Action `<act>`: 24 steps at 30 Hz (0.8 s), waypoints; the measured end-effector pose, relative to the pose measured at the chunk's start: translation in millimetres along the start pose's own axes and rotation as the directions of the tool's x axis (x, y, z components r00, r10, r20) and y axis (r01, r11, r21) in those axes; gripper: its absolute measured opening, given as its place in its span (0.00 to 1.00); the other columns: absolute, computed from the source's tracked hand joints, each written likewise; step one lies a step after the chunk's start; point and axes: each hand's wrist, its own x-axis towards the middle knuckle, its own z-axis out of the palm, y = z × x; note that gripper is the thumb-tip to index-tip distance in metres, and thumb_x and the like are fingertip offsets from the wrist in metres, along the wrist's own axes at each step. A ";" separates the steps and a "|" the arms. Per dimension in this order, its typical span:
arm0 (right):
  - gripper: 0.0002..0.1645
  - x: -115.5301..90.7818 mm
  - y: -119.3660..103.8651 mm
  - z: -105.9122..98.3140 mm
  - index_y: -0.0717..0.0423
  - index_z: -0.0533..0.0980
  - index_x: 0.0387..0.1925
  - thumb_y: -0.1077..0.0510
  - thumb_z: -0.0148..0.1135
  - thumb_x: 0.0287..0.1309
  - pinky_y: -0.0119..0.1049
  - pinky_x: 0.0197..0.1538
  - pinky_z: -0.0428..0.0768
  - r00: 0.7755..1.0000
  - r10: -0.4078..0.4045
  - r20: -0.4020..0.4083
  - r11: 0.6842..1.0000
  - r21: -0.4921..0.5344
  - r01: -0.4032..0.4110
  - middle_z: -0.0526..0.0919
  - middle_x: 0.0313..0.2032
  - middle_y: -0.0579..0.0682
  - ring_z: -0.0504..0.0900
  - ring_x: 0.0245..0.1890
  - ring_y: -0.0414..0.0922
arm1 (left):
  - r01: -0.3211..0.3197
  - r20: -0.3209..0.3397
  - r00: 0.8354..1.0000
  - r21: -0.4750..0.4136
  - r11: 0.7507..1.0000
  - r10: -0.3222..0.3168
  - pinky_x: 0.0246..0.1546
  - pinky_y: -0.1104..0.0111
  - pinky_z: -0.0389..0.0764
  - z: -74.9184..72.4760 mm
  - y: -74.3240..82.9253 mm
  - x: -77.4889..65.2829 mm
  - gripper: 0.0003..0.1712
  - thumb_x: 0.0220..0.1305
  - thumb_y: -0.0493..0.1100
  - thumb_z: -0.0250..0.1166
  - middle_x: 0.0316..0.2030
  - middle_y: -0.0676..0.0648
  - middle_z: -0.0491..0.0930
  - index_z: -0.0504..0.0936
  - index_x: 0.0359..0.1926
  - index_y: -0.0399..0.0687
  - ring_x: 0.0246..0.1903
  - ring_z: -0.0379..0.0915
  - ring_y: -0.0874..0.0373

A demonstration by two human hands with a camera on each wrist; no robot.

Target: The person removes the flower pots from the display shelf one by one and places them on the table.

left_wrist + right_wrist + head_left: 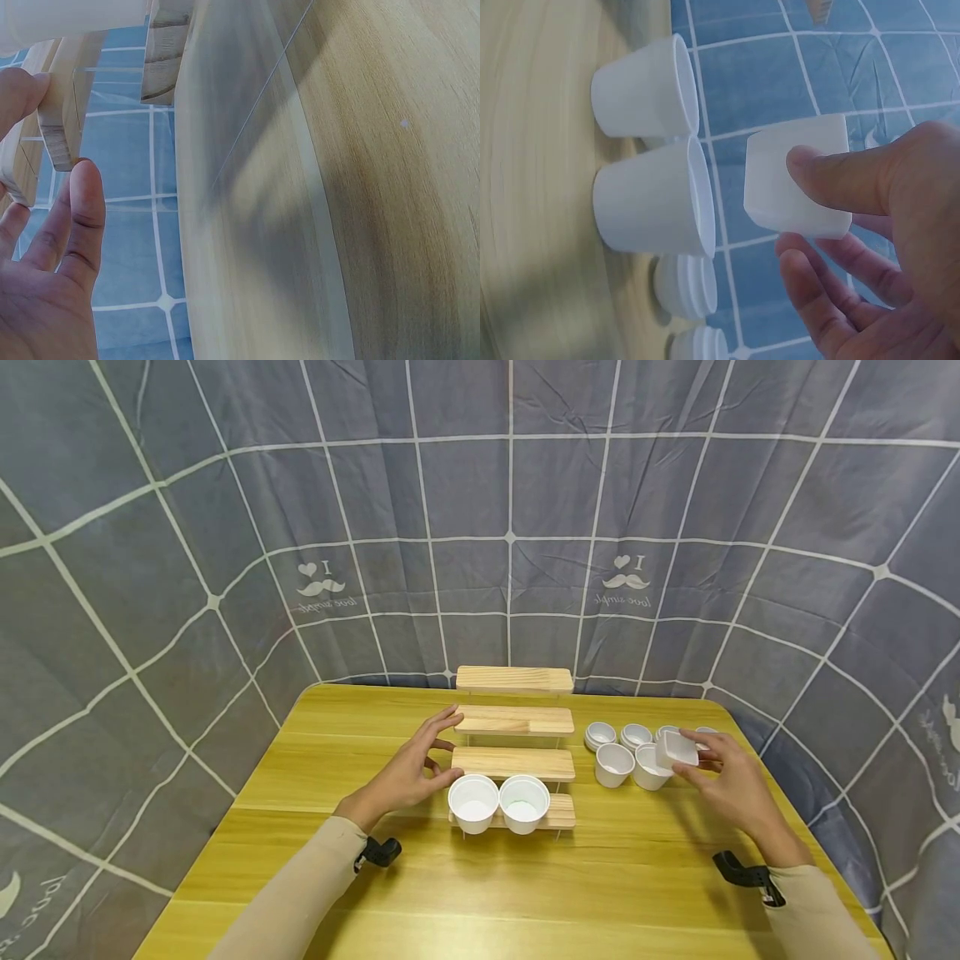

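Observation:
My right hand (731, 785) holds a small white squarish container (795, 176) with rounded corners, thumb on one side and fingers on the other. It is raised just above two white round cups (613, 766) on the table. My left hand (401, 777) is at the left side of a four-step wooden display rack (513, 764). Its thumb and fingertips touch or nearly touch the ends of the middle boards (67, 112), the fingers spread and slightly bent. Two white cups (474, 806) stand side by side on the rack's lowest board.
Behind the two round cups, several low white tubs (600, 735) stand in a row, some partly hidden by my right hand. The yellow wood-grain table (525, 902) ends at a grey checked curtain (465, 568).

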 end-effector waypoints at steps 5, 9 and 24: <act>0.35 0.8 7.7 -2.7 0.72 0.82 0.71 0.72 0.83 0.65 0.05 0.50 0.75 1.000 -0.009 -0.021 1.000 -0.018 0.008 0.84 0.61 0.77 0.91 0.53 0.79 | 0.001 0.000 1.000 -0.004 1.000 -0.001 0.49 0.66 0.92 0.2 -0.3 0.1 0.54 0.79 0.35 0.78 0.96 0.40 0.48 0.58 0.94 0.53 0.71 0.85 0.34; 0.35 1.0 13.8 -4.9 0.71 0.83 0.71 0.71 0.84 0.65 0.05 0.48 0.75 1.000 0.005 -0.030 0.999 -0.042 -0.006 0.84 0.61 0.77 0.92 0.52 0.80 | 0.002 0.002 1.000 -0.004 1.000 -0.002 0.49 0.66 0.92 0.2 0.1 0.0 0.54 0.79 0.35 0.78 0.96 0.41 0.48 0.58 0.94 0.53 0.71 0.85 0.35; 0.36 0.8 36.5 -11.6 0.68 0.82 0.74 0.67 0.84 0.68 0.05 0.46 0.74 0.997 0.074 -0.009 0.992 -0.099 -0.075 0.84 0.66 0.76 0.92 0.54 0.77 | 0.000 0.004 1.000 0.007 1.000 0.000 0.49 0.65 0.92 -0.5 -0.5 0.9 0.54 0.79 0.35 0.78 0.96 0.42 0.48 0.58 0.94 0.53 0.71 0.86 0.35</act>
